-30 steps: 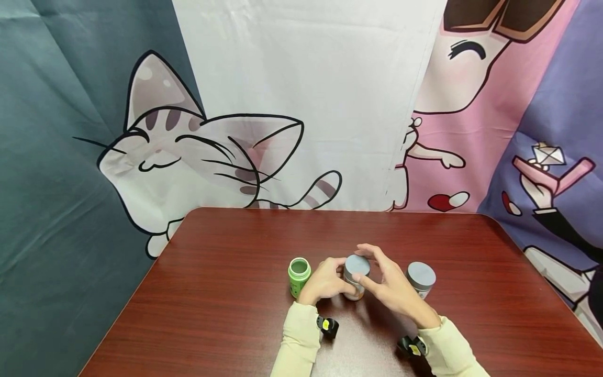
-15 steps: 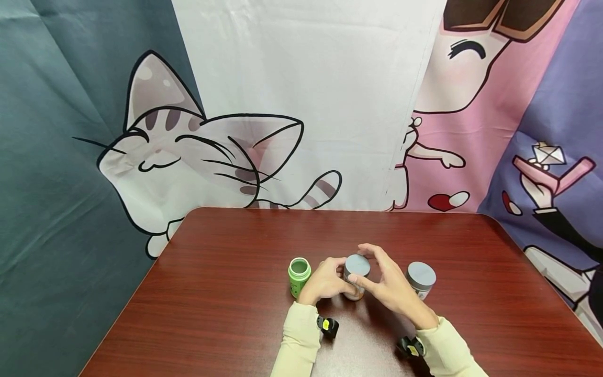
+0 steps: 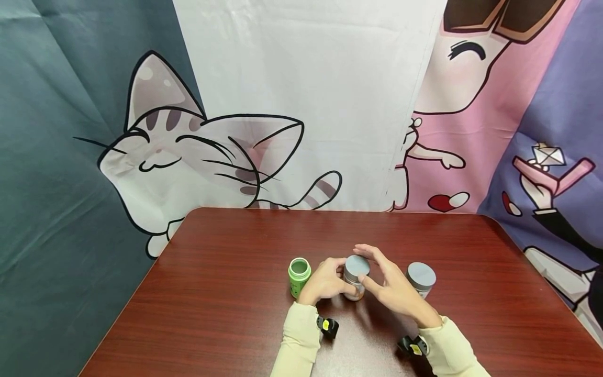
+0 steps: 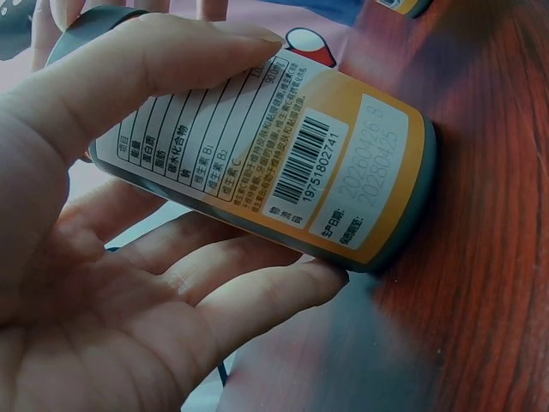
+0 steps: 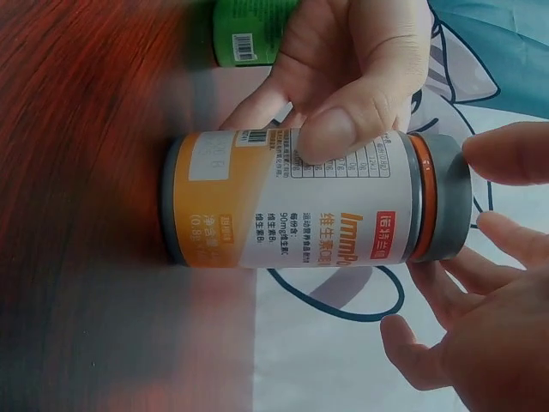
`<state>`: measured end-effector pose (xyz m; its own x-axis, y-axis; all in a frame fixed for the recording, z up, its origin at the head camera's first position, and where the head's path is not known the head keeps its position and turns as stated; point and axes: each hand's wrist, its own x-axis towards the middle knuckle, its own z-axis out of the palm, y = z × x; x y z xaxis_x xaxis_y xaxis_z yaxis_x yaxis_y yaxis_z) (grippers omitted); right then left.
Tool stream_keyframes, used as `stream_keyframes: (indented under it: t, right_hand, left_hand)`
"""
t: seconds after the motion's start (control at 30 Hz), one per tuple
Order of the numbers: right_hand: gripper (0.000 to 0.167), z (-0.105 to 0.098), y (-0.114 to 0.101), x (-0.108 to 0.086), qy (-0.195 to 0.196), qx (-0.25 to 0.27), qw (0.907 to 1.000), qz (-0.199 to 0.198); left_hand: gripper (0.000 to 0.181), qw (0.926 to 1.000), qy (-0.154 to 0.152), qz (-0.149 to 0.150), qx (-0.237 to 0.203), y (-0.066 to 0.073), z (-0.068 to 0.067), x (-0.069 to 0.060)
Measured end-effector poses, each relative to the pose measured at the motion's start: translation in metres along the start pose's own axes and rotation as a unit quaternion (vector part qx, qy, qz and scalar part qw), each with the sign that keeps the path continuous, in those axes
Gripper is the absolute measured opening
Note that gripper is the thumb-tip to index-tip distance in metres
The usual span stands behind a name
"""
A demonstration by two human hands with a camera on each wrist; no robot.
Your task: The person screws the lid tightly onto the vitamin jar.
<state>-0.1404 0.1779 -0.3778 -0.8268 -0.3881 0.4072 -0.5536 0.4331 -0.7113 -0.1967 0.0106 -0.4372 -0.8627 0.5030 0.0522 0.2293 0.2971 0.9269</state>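
Orange-and-white bottle (image 5: pixel 300 197) stays gripped by left hand (image 3: pixel 325 283); right hand (image 3: pixel 394 289) has shifted its thumb rightward, lid (image 5: pixel 450 197) still on, pinch unclear

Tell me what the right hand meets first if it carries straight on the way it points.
Probably the gray lid of the bottle held by the left hand; whether the right hand touches it yet is hard to judge.

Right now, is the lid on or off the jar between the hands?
On: the right wrist view shows the lid capping the jar, with an orange band below. Whether it's tight, I cannot tell.
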Motion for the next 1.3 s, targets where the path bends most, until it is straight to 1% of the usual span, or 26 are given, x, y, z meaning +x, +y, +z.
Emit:
stream_keyframes:
  t: [0.13, 0.4, 0.53, 0.67, 0.77, 0.93, 1.0, 1.2, 1.3]
  right_hand:
    - [0.056, 0.0, -0.002, 0.0, -0.005, 0.003, 1.0, 0.007]
    - [0.054, 0.0, -0.001, -0.001, 0.01, -0.006, 0.9999, 0.013]
    - [0.052, 0.002, 0.0, -0.001, 0.024, -0.009, 0.9995, 0.016]
    - [0.053, 0.007, 0.02, -0.001, 0.036, -0.034, 0.9988, 0.005]
    - [0.054, 0.01, 0.036, -0.002, 0.042, -0.058, 0.9973, -0.012]
    - [0.054, 0.011, 0.039, -0.001, 0.054, -0.075, 0.9955, -0.02]
    - [0.055, 0.012, 0.039, -0.002, 0.055, -0.075, 0.9956, -0.011]
    - [0.062, 0.011, 0.036, -0.004, 0.041, -0.045, 0.9972, 0.044]
    - [0.065, 0.009, 0.036, -0.004, 0.027, -0.031, 0.9979, 0.051]
  left_hand:
    - [0.041, 1.0, 0.001, -0.001, -0.002, 0.0, 0.0, 0.0]
    - [0.041, 1.0, 0.0, -0.002, 0.002, 0.001, -0.001, 0.0]
    - [0.041, 1.0, 0.0, 0.001, -0.001, 0.001, -0.001, 0.0]
    - [0.041, 1.0, 0.001, 0.004, -0.006, 0.0, -0.001, -0.001]
    - [0.04, 0.9999, 0.0, 0.003, -0.012, 0.0, -0.001, -0.001]
    - [0.04, 0.9999, 0.001, 0.002, -0.015, 0.001, -0.001, -0.001]
    - [0.039, 0.9999, 0.002, 0.004, -0.011, 0.001, -0.001, -0.001]
    - [0.038, 1.0, 0.0, 0.005, -0.006, 0.0, -0.001, -0.001]
    - [0.038, 1.0, -0.001, 0.004, -0.007, -0.001, -0.001, 0.0]
